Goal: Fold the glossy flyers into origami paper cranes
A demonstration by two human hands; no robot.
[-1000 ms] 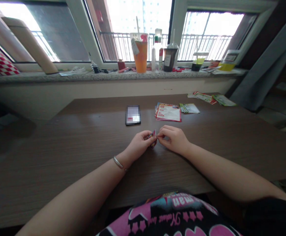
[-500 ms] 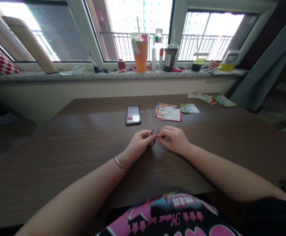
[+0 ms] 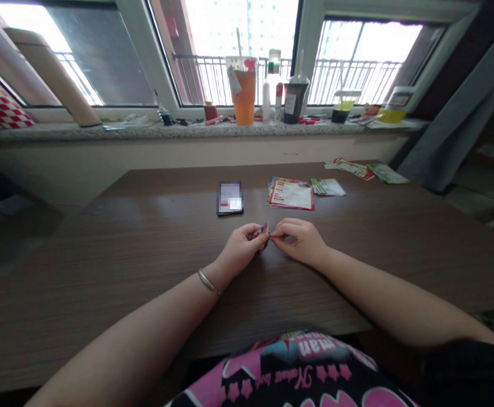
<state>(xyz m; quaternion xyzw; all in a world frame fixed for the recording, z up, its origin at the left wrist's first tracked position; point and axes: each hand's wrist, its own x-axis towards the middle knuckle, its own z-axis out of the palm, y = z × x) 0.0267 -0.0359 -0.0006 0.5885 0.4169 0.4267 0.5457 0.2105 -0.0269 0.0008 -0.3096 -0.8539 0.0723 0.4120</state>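
Right there on the shirt (image 3: 289,367), the one clear word: "man", in pale letters on the dark print (the script beneath it won't resolve)! The cup (image 3: 244,90) has a tag, the leaflets (image 3: 291,195) and folded paper (image 3: 263,236) carry print, all too small to read, and the phone (image 3: 230,198) is blurred out.

The left-hand grip (image 3: 241,249) and right-hand grip (image 3: 300,242) pinch a small folded printed paper (image 3: 263,236) between them, over the wooden worktop (image 3: 115,271). Forward of the grips lie a smartphone (image 3: 230,198) and a stack of red-printed leaflets (image 3: 290,195). A metal bangle (image 3: 206,280) encircles the left wrist (image 3: 217,275). An orange plastic cup (image 3: 244,90) stands on the windowsill (image 3: 166,131).
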